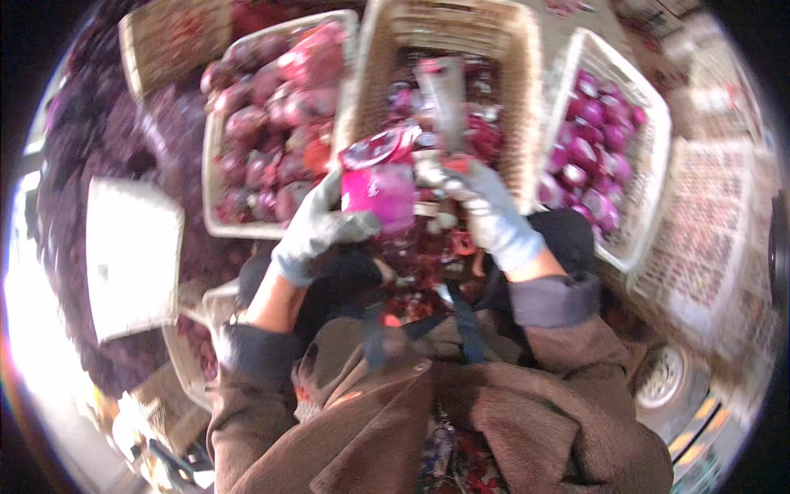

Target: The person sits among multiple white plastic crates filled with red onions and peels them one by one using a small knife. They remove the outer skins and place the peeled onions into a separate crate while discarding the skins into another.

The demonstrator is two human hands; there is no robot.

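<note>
My left hand (324, 216), in a pale work glove, grips a bright magenta red onion (379, 194), blurred by motion. Loose dark red skin stands up at the onion's top. My right hand (487, 200), gloved too, is closed around the reddish handle of a knife (447, 102). Its broad grey blade points away from me, to the right of the onion and apart from it. Beneath both hands, onion skins and scraps lie between my knees. Behind the knife, a deep plastic basket (457, 31) holds more skins and onion pieces.
At the left stands a crate (247, 230) of unpeeled red onions. Another crate (648, 204), to the right, holds glossy peeled ones. A dark heap of onions or skins (142, 136) spreads across the far left, beside a white crate (136, 259). Stacked crates (697, 228) and a wheel (663, 378) are farther right.
</note>
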